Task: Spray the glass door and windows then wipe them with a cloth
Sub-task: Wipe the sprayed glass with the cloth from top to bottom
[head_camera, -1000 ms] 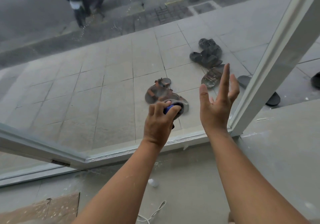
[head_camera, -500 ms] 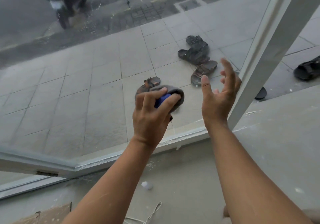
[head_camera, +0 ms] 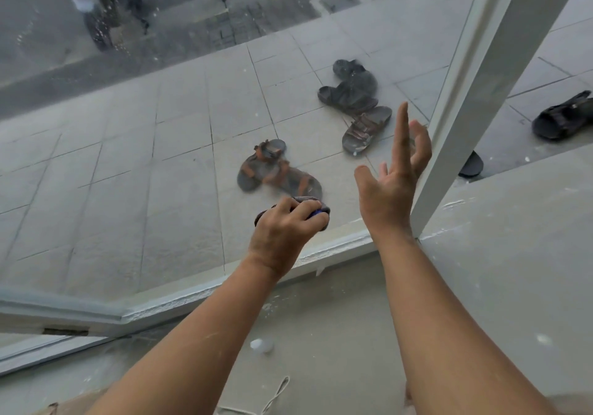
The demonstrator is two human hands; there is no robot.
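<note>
left hand [head_camera: 282,235] clenched around a bunched grey cloth with a blue patch [head_camera: 309,210], fingers [head_camera: 288,206] curled over it, pressing it on the lower part of the big clear glass pane [head_camera: 128,157], just above the white bottom frame rail [head_camera: 199,292]. right hand [head_camera: 390,190] empty, fingers [head_camera: 401,129] spread loose and raised, near the white upright frame post [head_camera: 481,93], contact with glass cannot tell. through the glass on grey paving: brown strapped sandals [head_camera: 276,170], dark sandals [head_camera: 353,90], a black sandal [head_camera: 564,116] right of the post, blurred scooter [head_camera: 96,3] top left. droplets on the glass up there. small white blob [head_camera: 261,345] on the concrete floor [head_camera: 513,254]
</note>
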